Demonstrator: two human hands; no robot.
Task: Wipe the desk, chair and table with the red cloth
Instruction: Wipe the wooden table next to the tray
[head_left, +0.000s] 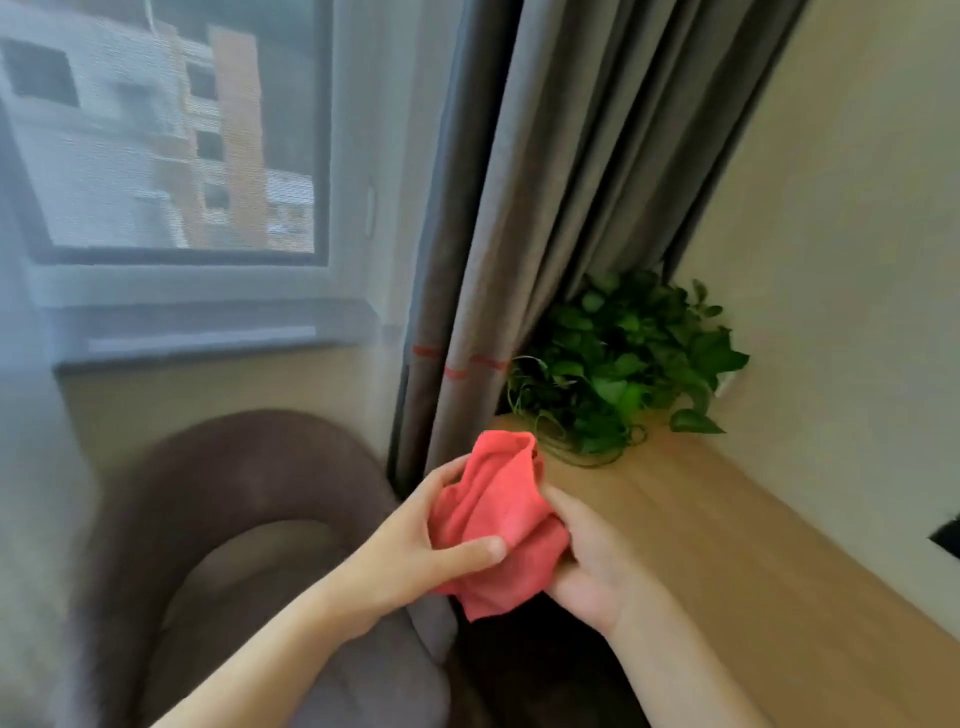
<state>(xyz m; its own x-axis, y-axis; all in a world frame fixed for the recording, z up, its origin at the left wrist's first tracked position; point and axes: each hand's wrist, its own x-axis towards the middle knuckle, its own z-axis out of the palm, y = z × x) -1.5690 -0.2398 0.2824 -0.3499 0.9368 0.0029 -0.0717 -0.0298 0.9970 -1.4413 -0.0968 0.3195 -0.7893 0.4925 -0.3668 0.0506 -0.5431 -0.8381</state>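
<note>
The red cloth (501, 525) is bunched up in mid-air, held between both hands. My left hand (415, 551) grips its left side, thumb pressed across the front. My right hand (592, 561) holds its right side from below. The cloth hangs over the gap between the brown upholstered chair (218, 519) at lower left and the light wooden desk (737, 551) that runs along the wall at right. It touches neither surface.
A leafy green potted plant (618, 364) stands at the desk's far corner, vines trailing on the top. Grey curtains (530, 218) hang behind it, beside a window (166, 130). A dark object (948, 535) sits at the right edge on the desk.
</note>
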